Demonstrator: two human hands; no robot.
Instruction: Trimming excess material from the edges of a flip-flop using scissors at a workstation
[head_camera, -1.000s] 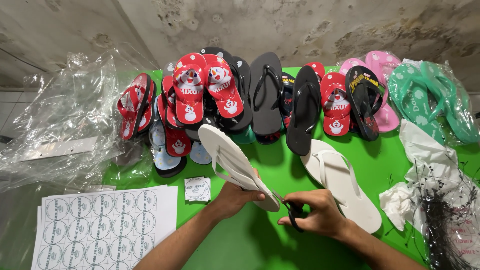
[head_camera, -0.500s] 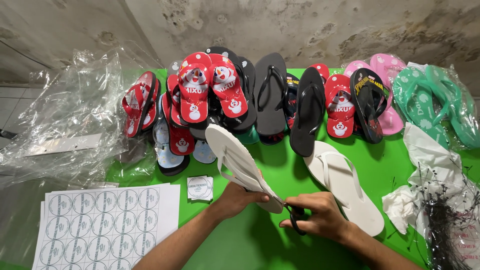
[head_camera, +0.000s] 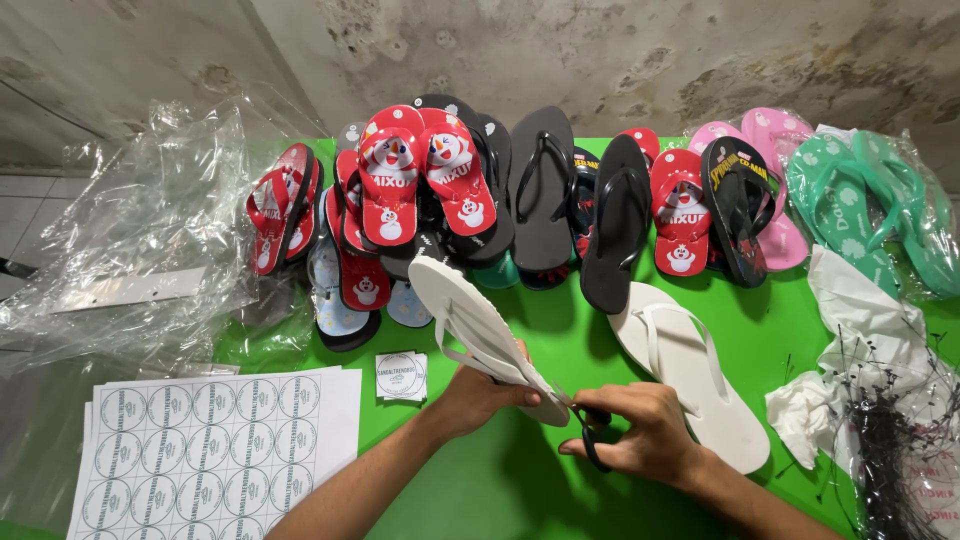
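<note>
My left hand (head_camera: 478, 392) grips a white flip-flop (head_camera: 470, 322) by its heel end, tilted up above the green table (head_camera: 520, 490). At that heel, my right hand (head_camera: 640, 432) holds small black-handled scissors (head_camera: 590, 428) with the blades against the sole's edge. The second white flip-flop (head_camera: 690, 375) lies flat on the table just right of my hands.
Rows of red, black, pink and teal flip-flops (head_camera: 545, 195) stand along the back. A sheet of round stickers (head_camera: 215, 450) and a small sticker stack (head_camera: 402, 376) lie at the left. Clear plastic bags (head_camera: 140, 260) are piled far left; crumpled wrapping and black tag ties (head_camera: 885, 440) sit right.
The hands and white flip-flop stay in nearly the same pose; the view has shifted slightly downward and left.
</note>
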